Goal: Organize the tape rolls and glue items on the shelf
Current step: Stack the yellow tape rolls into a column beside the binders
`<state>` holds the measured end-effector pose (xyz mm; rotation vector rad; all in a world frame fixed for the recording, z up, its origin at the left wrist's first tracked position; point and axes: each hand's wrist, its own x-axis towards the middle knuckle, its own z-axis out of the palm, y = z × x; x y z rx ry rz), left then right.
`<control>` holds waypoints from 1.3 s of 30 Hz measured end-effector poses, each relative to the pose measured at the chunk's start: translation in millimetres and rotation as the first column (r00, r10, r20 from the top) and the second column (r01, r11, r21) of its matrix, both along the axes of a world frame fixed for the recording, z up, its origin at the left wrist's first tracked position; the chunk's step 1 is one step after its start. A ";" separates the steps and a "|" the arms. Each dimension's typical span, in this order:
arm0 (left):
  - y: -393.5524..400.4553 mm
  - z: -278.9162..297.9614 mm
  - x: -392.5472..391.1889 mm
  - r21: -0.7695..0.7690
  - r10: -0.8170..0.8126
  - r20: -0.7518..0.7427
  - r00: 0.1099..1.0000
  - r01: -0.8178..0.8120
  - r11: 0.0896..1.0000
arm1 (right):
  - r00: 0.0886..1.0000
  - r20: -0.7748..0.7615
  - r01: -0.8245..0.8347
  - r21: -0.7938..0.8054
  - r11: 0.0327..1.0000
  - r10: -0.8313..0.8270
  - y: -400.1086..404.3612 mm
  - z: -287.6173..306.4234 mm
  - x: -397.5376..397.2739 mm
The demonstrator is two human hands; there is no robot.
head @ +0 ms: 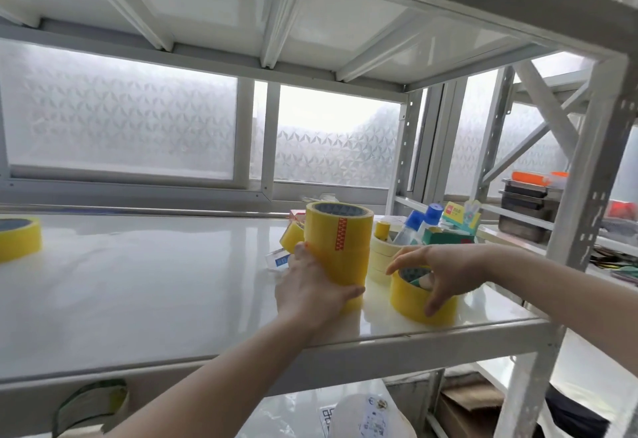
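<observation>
Left hand [312, 285] grips the base of a tall yellow tape stack [338, 240] on the shelf [138, 282]. Right hand [445, 270], fingers curled, pinches a single yellow roll [412, 299] just beside the stack; glue bottles [419, 223] stand behind it.

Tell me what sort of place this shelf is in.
Probably a storeroom or supply corner by a window. White metal racking holds stock: yellow tape rolls, blue-capped glue bottles, and dark bins on a neighbouring rack, with frosted panes behind.
</observation>
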<state>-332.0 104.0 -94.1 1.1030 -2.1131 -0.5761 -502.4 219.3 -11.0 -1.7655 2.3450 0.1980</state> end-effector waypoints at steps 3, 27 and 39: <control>4.9 0.1 -15.7 0.017 -0.006 -0.015 1.000 0.006 1.000 | 1.000 -0.003 0.016 -0.015 1.000 -0.016 5.7 -2.5 -11.7; -130.6 104.4 240.9 0.023 0.017 0.516 0.856 -0.033 0.999 | 0.942 -0.337 -0.076 -0.222 0.972 -0.004 -149.4 143.3 157.2; -236.0 57.4 347.3 -0.023 0.286 0.514 0.809 -0.320 0.947 | 0.871 -0.233 -0.467 -0.123 0.876 0.431 -296.2 17.0 344.0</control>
